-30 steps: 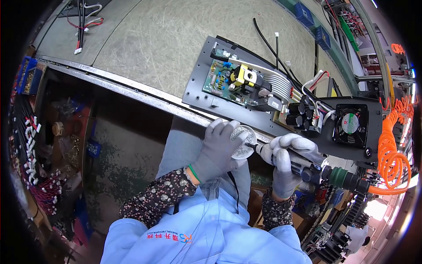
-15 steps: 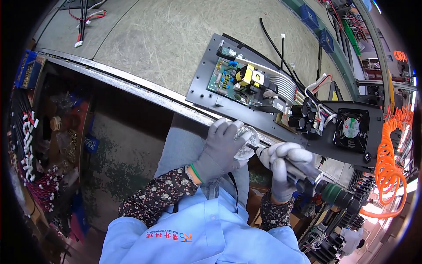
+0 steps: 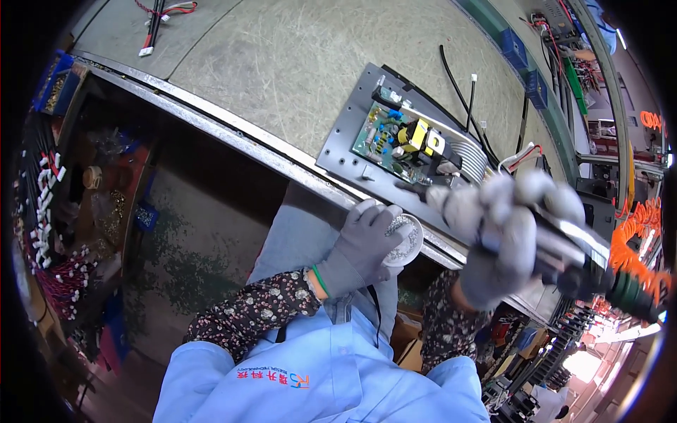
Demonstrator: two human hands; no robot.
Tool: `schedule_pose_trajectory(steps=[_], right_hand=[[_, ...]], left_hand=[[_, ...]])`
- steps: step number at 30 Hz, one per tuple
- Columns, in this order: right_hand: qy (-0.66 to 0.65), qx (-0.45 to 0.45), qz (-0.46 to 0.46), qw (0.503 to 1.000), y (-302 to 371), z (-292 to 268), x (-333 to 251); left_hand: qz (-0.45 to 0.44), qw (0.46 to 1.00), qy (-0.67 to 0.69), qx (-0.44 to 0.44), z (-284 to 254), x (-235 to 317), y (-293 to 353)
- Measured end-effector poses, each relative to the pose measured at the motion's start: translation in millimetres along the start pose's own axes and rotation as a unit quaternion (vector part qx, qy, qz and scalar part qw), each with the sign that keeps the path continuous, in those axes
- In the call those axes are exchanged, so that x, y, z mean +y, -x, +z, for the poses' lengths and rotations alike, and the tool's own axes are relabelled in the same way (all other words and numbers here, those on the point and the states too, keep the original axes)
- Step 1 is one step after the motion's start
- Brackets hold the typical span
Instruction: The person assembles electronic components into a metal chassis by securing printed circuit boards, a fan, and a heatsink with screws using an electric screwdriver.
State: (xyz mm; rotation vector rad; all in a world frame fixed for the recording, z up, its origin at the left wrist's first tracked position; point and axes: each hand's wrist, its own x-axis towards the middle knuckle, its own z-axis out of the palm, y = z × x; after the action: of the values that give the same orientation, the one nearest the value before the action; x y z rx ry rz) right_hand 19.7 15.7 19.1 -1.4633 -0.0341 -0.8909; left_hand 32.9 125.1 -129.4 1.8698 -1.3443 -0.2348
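My left hand [image 3: 361, 247], in a grey glove, grips a small round white cup [image 3: 416, 247] of small silvery screws at the bench's front edge. My right hand [image 3: 504, 229], also gloved and smeared by motion, is wrapped round a power screwdriver [image 3: 575, 243] with a dark green rear end. Its tip points left, over the near edge of a dark grey metal plate [image 3: 340, 151]. On that plate sits a green circuit board [image 3: 369, 134] with a yellow transformer [image 3: 414, 134] and blue parts. Whether the tip touches anything cannot be made out. My right hand hides the plate's right part.
Loose black cables [image 3: 451, 74] lie behind the plate. A wire bundle [image 3: 152, 35] rests at the far left of the bench [image 3: 275, 77]. An orange coiled hose [image 3: 638, 233] hangs at the right. Blue bins [image 3: 513, 49] line the back; wires and small-part bins stand lower left.
My right hand has lifted the screwdriver out of the cup and moved it up and right over the plate. My left hand still holds the cup. The whole view has shifted slightly.
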Motion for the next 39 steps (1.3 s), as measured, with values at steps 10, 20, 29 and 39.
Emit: schedule_pose_trajectory(steps=[10,20,29,39], right_hand=[[0.07,-0.004,0.08,0.994,-37.1,30.2,65.4],[0.089,0.008,0.085,0.992,-33.1,28.2,75.2],[0.103,0.015,0.09,0.99,-24.8,25.1,56.5],[0.129,0.036,-0.001,0.991,57.4,-28.7,-24.4]], left_hand=[[-0.016,0.999,0.027,-0.009,-1.6,2.1,4.2],[-0.002,1.0,0.024,0.005,1.4,-1.3,2.2],[-0.006,1.0,0.02,0.0,0.8,-4.0,5.2],[-0.007,1.0,-0.009,0.001,0.8,-1.4,3.1]])
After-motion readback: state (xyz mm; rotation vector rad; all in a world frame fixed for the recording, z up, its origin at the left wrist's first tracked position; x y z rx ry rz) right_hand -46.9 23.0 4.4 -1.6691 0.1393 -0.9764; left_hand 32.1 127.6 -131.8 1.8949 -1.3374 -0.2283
